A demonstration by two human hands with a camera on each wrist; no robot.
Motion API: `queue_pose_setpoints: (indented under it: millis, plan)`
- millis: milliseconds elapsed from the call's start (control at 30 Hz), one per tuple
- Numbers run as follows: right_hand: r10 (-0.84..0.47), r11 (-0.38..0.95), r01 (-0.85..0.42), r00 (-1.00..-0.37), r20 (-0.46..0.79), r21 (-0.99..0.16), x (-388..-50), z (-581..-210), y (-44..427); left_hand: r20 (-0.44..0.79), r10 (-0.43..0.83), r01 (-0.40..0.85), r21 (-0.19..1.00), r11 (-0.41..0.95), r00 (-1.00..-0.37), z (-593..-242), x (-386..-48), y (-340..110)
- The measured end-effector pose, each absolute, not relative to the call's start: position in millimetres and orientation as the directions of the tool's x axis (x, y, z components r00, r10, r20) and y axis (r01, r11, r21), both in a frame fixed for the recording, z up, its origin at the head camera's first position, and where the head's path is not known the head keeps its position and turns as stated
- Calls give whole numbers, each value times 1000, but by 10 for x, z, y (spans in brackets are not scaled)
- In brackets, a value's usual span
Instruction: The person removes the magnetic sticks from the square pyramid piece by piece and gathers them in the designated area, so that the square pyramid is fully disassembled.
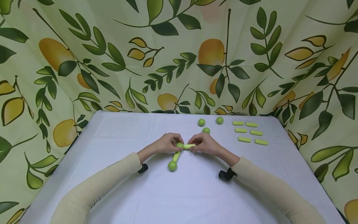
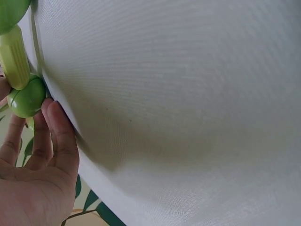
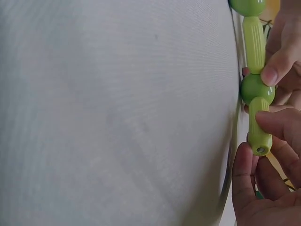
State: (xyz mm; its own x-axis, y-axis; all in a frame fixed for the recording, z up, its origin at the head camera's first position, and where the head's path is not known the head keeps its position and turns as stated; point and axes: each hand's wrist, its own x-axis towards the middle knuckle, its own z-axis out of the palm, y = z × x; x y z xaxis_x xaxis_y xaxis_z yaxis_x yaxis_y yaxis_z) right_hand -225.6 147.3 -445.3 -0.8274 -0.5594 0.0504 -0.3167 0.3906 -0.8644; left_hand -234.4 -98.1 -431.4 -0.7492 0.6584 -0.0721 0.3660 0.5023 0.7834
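Observation:
Near the table's middle my left hand pinches a green ball between fingers and thumb. My right hand holds a short yellow-green building stick, whose far end meets that ball. In the right wrist view the stick is ridged, with a small metal dot on its free end. A second stick runs from the held ball toward me and ends at another green ball. In the left wrist view, left-hand fingers touch the held ball from below.
Three loose green balls lie behind the right hand, one ball close to it. Several yellow-green sticks lie in two columns at the back right. White cloth covers the table; a patterned curtain hangs behind.

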Motion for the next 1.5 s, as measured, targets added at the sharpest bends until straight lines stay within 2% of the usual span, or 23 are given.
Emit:
queue_pose_setpoints:
  millis: [267, 467, 700, 867, 1200, 1500]
  plan:
    - [-509, 417, -291, -860, 45, -861, -2209, -4407, 1529, -64, 658, 377, 776, 505, -750, -4320, -2342, -1003]
    - [-570, 373, -326, -819, 63, -868, -2165, -4366, 1680, -61, 661, 374, 784, 496, -748, -4305, -2353, -1028]
    - [-552, 340, -297, -831, 66, -893, -2112, -4419, 2130, -64, 662, 379, 777, 503, -746, -4311, -2347, -1030]
    - [-483, 346, -244, -874, 51, -906, -2040, -4425, 2526, -49, 670, 404, 765, 502, -741, -4318, -2344, -1030]
    - [-385, 399, -239, -920, 75, -885, -1877, -4462, 3125, -68, 661, 388, 763, 517, -747, -4325, -2347, -1031]
    - [-329, 496, -227, -942, 61, -838, -1801, -4456, 3448, -71, 657, 394, 750, 531, -750, -4314, -2342, -1011]
